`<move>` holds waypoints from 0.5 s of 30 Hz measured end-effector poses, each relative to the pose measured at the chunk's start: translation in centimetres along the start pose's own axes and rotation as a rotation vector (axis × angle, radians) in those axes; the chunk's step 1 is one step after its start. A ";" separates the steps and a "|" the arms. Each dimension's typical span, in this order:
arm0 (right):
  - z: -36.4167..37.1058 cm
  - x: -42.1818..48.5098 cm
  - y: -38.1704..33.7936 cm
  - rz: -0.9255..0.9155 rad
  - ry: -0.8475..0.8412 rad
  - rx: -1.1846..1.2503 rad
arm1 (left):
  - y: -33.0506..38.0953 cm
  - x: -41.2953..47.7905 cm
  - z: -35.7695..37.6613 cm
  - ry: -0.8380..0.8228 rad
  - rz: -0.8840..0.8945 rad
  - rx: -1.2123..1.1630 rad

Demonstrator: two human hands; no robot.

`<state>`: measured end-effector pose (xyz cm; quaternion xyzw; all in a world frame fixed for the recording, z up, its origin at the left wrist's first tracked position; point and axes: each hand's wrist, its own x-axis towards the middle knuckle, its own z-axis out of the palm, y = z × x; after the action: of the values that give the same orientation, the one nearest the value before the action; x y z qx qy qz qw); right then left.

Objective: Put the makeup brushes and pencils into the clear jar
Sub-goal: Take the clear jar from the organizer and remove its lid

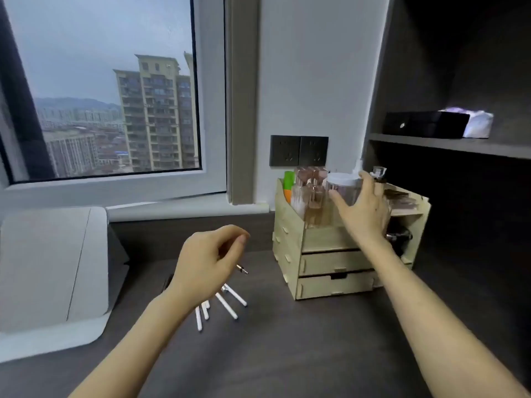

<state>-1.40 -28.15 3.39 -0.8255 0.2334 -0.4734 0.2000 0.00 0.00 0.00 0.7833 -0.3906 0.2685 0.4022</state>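
On the dark desk (287, 354) lie four white brushes (227, 304); left hand (207, 262) loosely curled, right hand (365, 208) spread at one clear jar (343, 191).

The left hand (208, 259) hovers mid-frame, fingers curled loosely with thumb and forefinger nearly meeting, palm down. The right hand (363, 205) stretches forward on a straightened arm, fingers spread wide.

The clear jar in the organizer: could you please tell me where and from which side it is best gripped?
Probably around the upper wall of the jar, just below its white rim, coming from above and the front. It stands upright in the organizer, bottles crowd its left, and the open right hand is already reaching at it.
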 end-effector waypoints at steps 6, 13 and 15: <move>3.4 3.6 -0.1 0.051 -0.025 -0.072 | -2.4 2.6 2.1 0.025 -0.025 0.016; 0.5 4.1 -2.2 0.015 0.420 0.048 | -4.0 2.8 2.7 0.095 -0.036 -0.030; -1.6 2.1 -4.0 -0.112 0.551 0.227 | -3.9 2.1 2.6 0.107 -0.060 -0.043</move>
<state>-1.10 -26.32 7.85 -0.6497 0.1784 -0.7131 0.1936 4.62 -1.57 -1.52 0.7705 -0.3505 0.2892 0.4470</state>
